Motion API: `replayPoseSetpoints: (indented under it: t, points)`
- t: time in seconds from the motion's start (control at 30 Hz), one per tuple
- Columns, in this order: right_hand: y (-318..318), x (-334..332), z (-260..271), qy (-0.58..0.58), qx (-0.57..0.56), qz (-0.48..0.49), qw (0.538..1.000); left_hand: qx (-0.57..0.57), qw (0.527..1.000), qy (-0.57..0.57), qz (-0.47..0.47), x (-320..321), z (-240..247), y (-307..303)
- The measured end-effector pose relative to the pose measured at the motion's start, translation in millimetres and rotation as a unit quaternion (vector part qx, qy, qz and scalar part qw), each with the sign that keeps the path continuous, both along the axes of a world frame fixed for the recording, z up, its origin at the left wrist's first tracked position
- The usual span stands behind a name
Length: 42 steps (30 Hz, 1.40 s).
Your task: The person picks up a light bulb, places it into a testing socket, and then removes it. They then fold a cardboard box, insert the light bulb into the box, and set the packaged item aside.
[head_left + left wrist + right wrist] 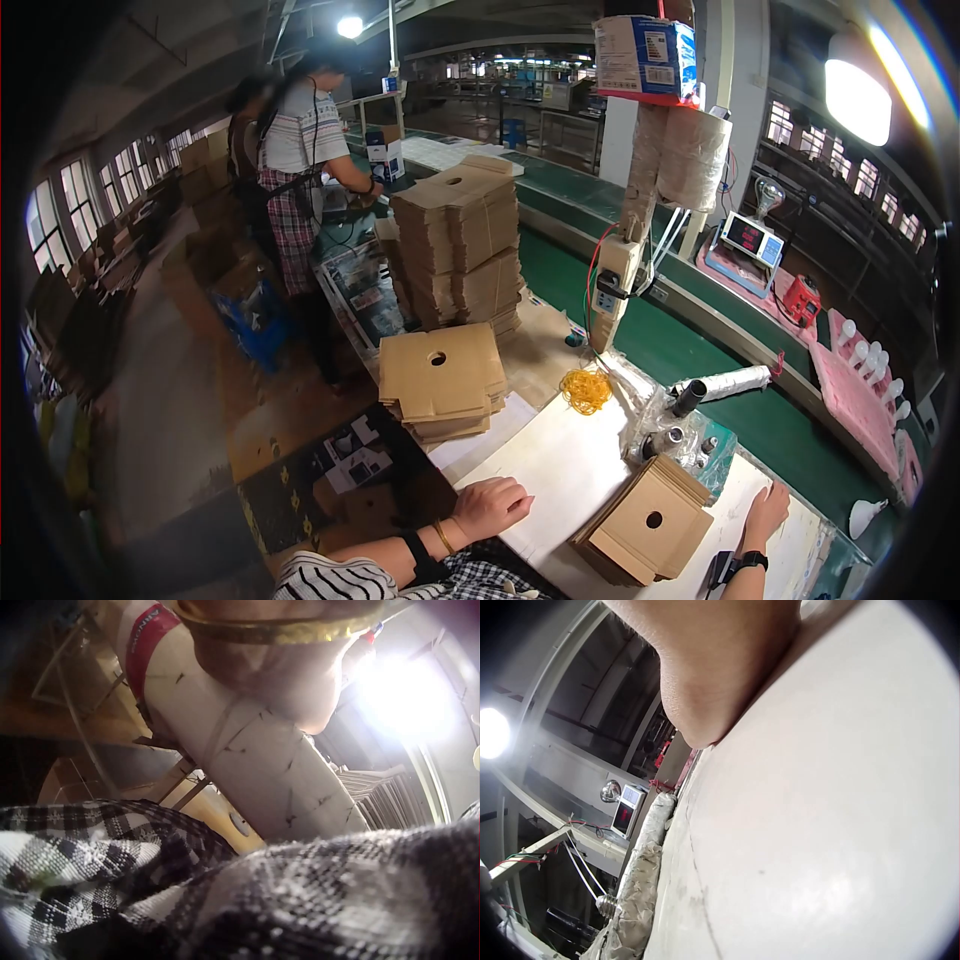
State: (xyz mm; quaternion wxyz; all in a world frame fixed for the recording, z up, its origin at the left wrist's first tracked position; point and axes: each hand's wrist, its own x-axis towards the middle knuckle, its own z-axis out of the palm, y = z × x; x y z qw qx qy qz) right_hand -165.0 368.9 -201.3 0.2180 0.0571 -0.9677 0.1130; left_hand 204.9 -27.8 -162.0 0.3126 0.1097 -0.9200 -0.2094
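My left hand (pixel 492 510) is at the near edge of the white work surface (pixel 530 460), fingers loosely curled and holding nothing. Its heel (pixel 262 682) shows in the left wrist view above checked cloth (pixel 322 900); its fingers are hidden there. At the right, my right hand (pixel 767 512) rests on the white surface, empty. The right wrist view shows only the heel of that hand (pixel 712 675) against the white top (pixel 817 810). Between the hands lies a small stack of flat brown cardboard pieces (pixel 625 515) with a round hole in the top one.
More holed cardboard (pixel 410 370) lies at the far left of the surface, before a tall cardboard stack (pixel 425 240). Yellow rubber bands (pixel 585 391), a plastic-wrapped fixture (pixel 650 415) and a wrapped roll (pixel 735 383) are beyond. Two people stand at the back left.
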Motion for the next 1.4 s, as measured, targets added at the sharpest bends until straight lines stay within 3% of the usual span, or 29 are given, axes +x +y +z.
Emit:
replayPoseSetpoints:
  t: [0.87, 1.4]
  points:
    - [0, -1, 1, -0.025, 0.011, -0.009, 1.0, -0.001, 1.0, 0.006, 0.004, -1, -3, -1]
    - [24, -32, -35, 0.022, 0.023, 0.016, 0.999, 0.009, 1.0, 0.003, 0.006, 0, -5, 0]
